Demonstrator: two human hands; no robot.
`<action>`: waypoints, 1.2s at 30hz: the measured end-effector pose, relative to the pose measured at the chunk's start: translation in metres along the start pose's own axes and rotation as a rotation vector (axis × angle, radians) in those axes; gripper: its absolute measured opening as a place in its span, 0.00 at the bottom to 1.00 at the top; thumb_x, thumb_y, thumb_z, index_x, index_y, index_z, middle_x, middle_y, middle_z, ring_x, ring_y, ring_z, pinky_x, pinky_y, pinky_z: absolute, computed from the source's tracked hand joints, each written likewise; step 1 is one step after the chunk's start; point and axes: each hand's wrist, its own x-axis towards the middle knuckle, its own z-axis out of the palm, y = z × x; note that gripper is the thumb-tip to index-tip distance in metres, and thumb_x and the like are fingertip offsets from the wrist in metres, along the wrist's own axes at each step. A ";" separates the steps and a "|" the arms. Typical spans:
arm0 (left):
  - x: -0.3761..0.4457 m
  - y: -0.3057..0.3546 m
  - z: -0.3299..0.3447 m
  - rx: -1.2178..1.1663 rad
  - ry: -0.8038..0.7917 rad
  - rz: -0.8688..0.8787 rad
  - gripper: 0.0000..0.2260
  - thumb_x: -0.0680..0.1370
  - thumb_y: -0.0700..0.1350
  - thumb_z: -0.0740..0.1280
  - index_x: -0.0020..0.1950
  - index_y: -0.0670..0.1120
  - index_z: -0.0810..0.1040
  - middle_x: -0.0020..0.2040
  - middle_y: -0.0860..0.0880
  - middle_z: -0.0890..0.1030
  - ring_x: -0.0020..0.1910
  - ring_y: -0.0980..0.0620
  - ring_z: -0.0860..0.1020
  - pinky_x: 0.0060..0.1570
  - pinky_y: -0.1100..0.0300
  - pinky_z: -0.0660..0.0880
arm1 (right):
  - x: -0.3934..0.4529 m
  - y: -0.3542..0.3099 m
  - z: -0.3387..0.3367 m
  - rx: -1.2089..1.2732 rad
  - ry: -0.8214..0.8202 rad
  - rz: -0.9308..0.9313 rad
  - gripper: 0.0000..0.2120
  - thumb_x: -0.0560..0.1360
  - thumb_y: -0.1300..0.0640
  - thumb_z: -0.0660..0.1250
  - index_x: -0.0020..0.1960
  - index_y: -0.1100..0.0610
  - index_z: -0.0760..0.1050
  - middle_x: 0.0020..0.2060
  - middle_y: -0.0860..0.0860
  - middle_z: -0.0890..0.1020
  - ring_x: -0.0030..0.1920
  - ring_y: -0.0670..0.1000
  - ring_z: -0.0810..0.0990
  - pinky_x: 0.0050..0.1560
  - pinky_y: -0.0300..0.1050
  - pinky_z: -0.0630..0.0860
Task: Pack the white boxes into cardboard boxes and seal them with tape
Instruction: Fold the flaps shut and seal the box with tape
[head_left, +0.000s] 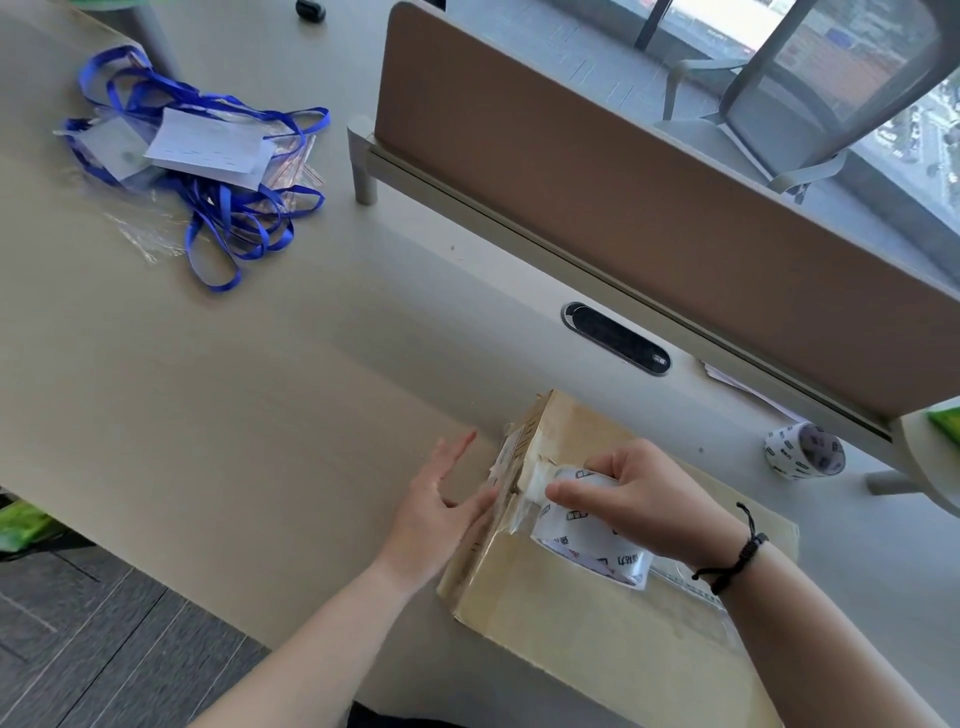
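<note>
cardboard box: worn, closed | left hand: spread flat against its side | right hand: pinching tape roll

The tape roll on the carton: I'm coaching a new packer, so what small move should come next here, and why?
Probably draw the tape roll on over the box's left edge and down its side. The right hand grips the roll on top of the cardboard box, near that edge, while the left hand lies flat against the side, steadying it. A spare roll stands on the desk.
</note>
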 end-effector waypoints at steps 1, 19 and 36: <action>0.003 0.004 -0.006 0.032 -0.083 0.064 0.29 0.76 0.50 0.75 0.70 0.74 0.69 0.76 0.65 0.60 0.76 0.67 0.60 0.64 0.62 0.71 | 0.000 0.000 0.000 0.001 0.000 0.000 0.24 0.72 0.45 0.74 0.30 0.63 0.73 0.24 0.52 0.72 0.25 0.49 0.70 0.29 0.42 0.65; 0.043 0.048 -0.014 0.556 -0.765 0.163 0.43 0.68 0.55 0.80 0.74 0.71 0.57 0.81 0.62 0.46 0.78 0.67 0.38 0.78 0.53 0.54 | 0.006 -0.028 0.011 -0.035 -0.003 -0.049 0.20 0.74 0.49 0.73 0.24 0.45 0.78 0.19 0.43 0.73 0.21 0.42 0.70 0.26 0.35 0.66; 0.038 0.045 -0.008 0.346 -0.755 0.213 0.26 0.70 0.44 0.77 0.61 0.62 0.69 0.72 0.59 0.60 0.67 0.60 0.70 0.67 0.52 0.74 | -0.003 -0.016 0.007 0.001 0.028 0.001 0.25 0.73 0.45 0.74 0.39 0.69 0.78 0.28 0.54 0.76 0.29 0.51 0.73 0.32 0.43 0.67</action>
